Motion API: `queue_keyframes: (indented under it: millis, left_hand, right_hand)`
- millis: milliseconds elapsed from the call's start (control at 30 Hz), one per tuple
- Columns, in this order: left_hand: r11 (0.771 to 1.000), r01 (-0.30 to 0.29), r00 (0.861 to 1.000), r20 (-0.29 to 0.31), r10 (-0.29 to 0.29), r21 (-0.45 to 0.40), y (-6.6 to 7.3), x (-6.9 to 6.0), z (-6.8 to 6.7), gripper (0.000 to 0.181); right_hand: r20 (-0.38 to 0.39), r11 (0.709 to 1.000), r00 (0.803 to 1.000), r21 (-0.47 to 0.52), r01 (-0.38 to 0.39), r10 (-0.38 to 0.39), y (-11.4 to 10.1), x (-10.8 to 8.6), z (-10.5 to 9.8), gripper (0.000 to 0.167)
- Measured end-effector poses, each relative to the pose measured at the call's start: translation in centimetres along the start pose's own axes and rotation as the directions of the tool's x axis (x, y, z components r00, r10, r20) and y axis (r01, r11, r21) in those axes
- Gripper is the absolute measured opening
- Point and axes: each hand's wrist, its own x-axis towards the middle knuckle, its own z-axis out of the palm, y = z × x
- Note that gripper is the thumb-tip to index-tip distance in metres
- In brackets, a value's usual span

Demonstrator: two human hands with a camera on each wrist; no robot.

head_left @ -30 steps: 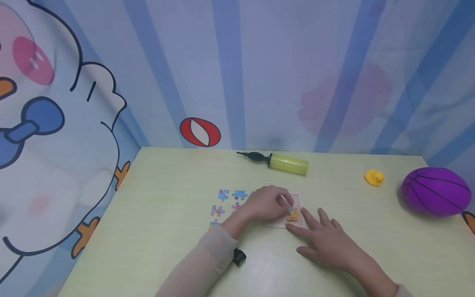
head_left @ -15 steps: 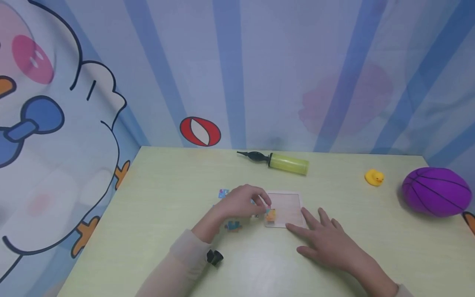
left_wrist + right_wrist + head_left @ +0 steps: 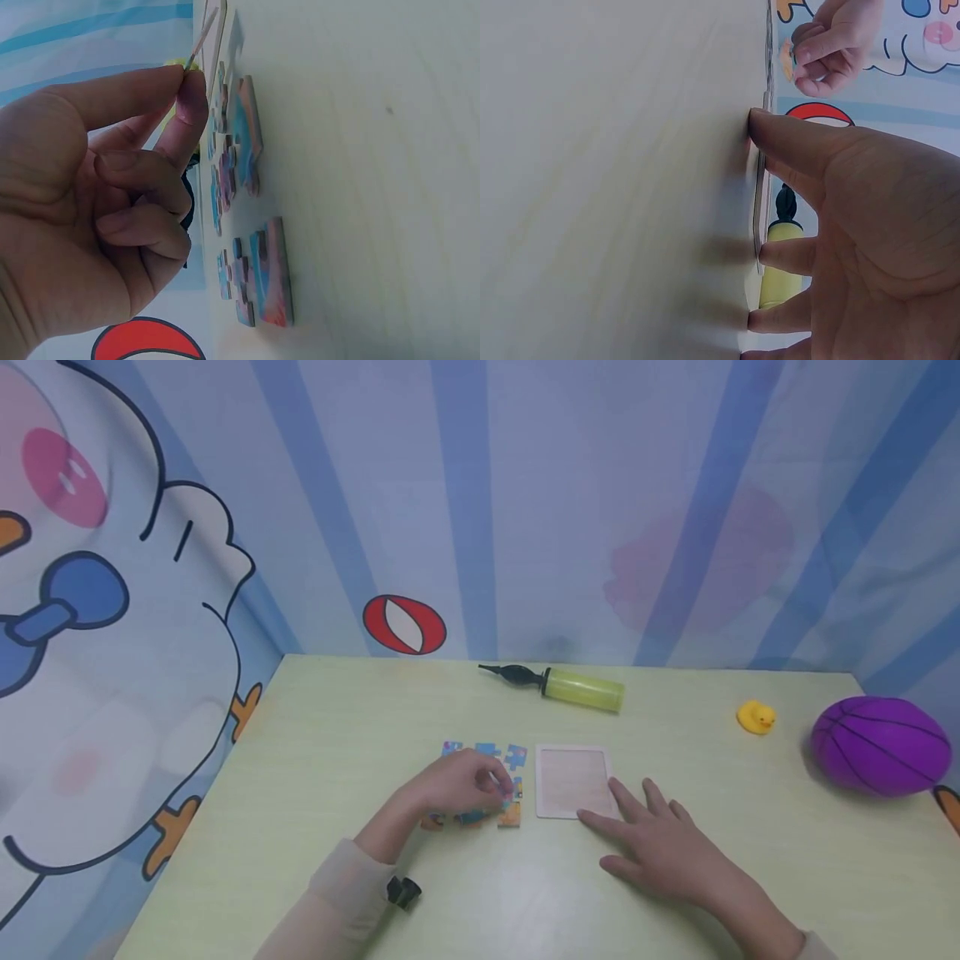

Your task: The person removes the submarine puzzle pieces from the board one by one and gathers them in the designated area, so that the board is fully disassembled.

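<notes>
My left hand [image 3: 459,782] pinches an orange jigsaw piece [image 3: 510,815] between thumb and finger, just left of the puzzle tray. In the left wrist view that jigsaw piece [image 3: 201,37] is seen edge-on at the fingertips, lifted off the table, with the other fingers curled. Loose jigsaw pieces [image 3: 516,756] with blue and pink prints lie around and beneath this hand, partly hidden by it. The shallow square puzzle tray [image 3: 572,783] has a pale rim and bare inside. My right hand [image 3: 667,853] is spread, its fingertips touching the tray's right and lower edges.
A yellow-green hand pump [image 3: 583,689] with a black nozzle lies behind the tray. Toward the right stand a small yellow rubber duck [image 3: 756,718] and a purple ball [image 3: 881,746]. A printed curtain [image 3: 555,510] borders the table's back edge.
The left hand has moved left with the orange jigsaw piece, from inside the tray out over the table beside the loose pieces. The right hand has stayed in place.
</notes>
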Motion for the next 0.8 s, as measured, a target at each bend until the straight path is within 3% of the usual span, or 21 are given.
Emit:
queue_keyframes:
  millis: [433,800]
  left_hand:
    - [0.995,0.017,1.0,-0.011,-0.017,0.094,-0.49,-0.14,0.45,0.013]
    - [0.989,0.033,0.998,-0.049,-0.026,0.144,0.08,-0.41,0.63,0.01]
  right_hand:
    - [-0.015,1.0,1.0,-0.003,0.002,-0.002,0.02,0.05,-0.03,0.056]
    - [0.012,1.0,1.0,0.009,-0.014,0.013,-0.17,0.07,-0.15,0.056]
